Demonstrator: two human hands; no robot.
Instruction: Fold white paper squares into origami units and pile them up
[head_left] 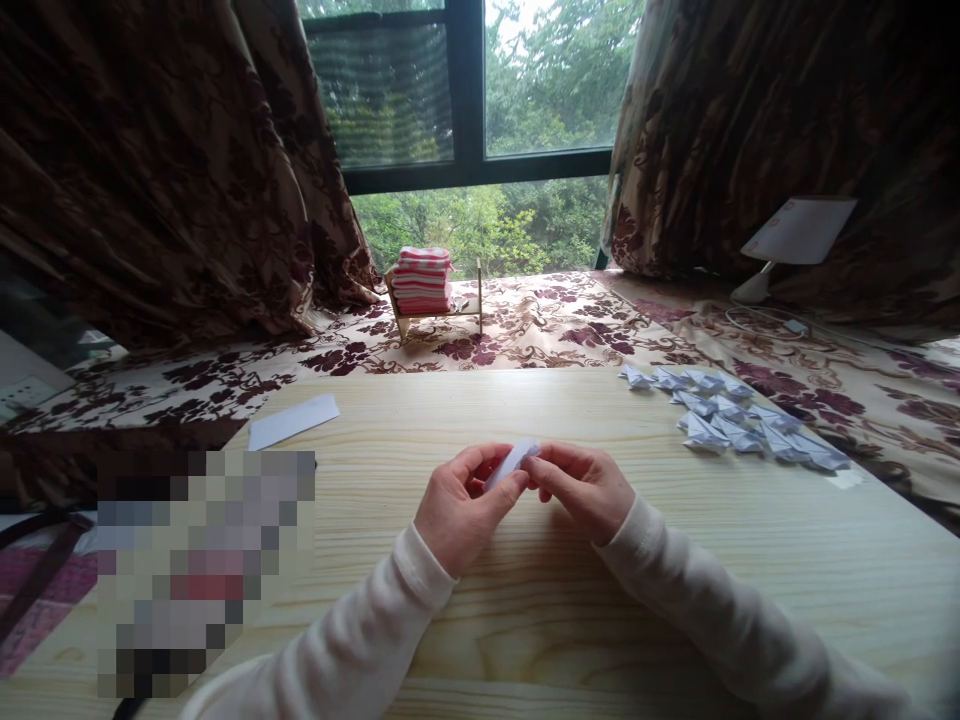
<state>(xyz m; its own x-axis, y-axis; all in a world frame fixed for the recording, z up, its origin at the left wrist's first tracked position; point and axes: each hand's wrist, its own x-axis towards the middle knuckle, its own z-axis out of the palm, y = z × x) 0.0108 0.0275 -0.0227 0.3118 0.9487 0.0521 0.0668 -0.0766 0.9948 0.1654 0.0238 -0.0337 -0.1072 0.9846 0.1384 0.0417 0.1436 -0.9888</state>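
A small folded strip of white paper (513,462) is pinched between both my hands above the middle of a pale wooden table (570,620). My left hand (459,506) grips its lower end with thumb and fingers closed. My right hand (587,487) pinches its upper end. Both arms wear cream sleeves. A loose white paper slip (292,421) lies flat on the table at the far left. A pile of several folded white paper pieces (731,419) sits at the table's far right edge.
A pixelated patch (206,570) covers the table's near left. Behind the table lies a floral cloth (570,325) with a small wooden stand holding striped red-and-white fabric (422,281). A white lamp (787,245) stands at the right, before dark floral curtains and a window.
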